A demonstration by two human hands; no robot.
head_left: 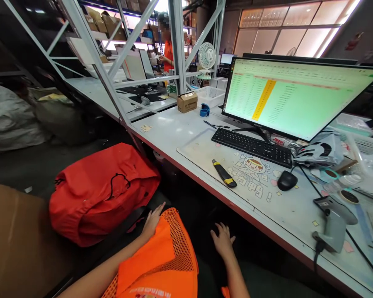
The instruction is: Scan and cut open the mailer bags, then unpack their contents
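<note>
My left hand [152, 223] lies beside the orange mesh vest [182, 244] I wear, its fingers stretched out and nothing visible in them. Just beyond it is a large red bag [99, 194] with a black cord; whether the hand touches the bag I cannot tell. Off the desk's front edge, my right hand [224, 240] hangs in the air with fingers spread and holds nothing. On the desk above the hands lie a black and yellow utility knife [224, 174], a black keyboard [251, 145] and a mouse [287, 181].
A monitor [298, 95] showing a spreadsheet stands on the desk [161, 132], with a grey barcode scanner [334, 227] at right. Behind are a small brown box [187, 102], a fan [207, 56] and metal frame posts. A cardboard box [15, 240] stands at left. A person [168, 51] works farther back.
</note>
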